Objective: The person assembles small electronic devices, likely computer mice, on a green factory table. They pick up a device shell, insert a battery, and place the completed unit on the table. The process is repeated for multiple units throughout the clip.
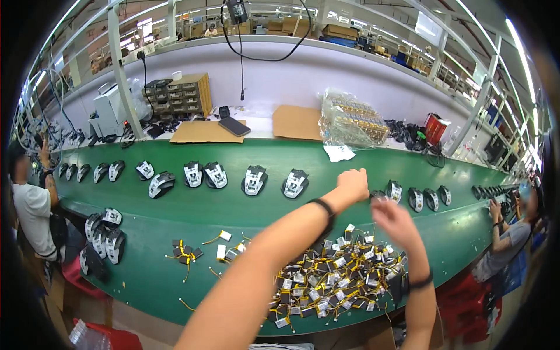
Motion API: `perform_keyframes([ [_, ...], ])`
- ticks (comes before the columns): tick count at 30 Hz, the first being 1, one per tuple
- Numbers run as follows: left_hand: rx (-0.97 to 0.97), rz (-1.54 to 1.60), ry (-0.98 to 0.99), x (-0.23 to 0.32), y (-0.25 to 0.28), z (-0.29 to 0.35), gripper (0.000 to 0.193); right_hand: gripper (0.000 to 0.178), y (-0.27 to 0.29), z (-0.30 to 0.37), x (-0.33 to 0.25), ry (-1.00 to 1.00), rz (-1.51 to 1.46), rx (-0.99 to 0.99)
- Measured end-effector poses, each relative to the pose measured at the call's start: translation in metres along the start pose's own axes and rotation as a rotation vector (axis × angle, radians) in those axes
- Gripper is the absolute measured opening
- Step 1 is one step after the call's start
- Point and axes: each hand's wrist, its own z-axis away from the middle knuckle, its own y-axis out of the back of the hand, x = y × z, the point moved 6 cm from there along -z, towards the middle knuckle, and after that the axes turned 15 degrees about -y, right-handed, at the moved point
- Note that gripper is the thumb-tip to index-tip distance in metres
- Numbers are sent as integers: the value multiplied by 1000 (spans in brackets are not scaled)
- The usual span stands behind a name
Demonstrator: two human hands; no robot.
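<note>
Mouse shells point(255, 181) line a green workshop bench point(227, 204).

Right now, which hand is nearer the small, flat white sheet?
Left: the left hand is just below the white sheet in the picture; the right hand is lower, farther right.

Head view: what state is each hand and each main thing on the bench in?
Left hand: fingers curled, grip unclear.
Right hand: blurred, grip unclear.
Wired cells: mostly heaped loosely.
Black-and-white shells: set out apart or in clusters.
Phone: lying flat, screen dark.
Clear wrap: crumpled.
</note>
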Motion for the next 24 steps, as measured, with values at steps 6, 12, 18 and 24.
perform_keyframes([
  [6, -27, -93, 58, -3, -126, -76, 74, 30, 5, 197, -12, -213, 6, 67],
  [12, 135, 160, -16, -17, -94, -73, 72, 15, 63, 87, 50, -156, 286, 287],
  [18, 421, 1198, 3, -34, 11, -20, 92, 32, 36, -33, 172, -571, 247, 164],
  [24, 459, 1676, -99, -29, 58, 51, 67, 25, -4, -51, 165, -436, 93, 112],
])
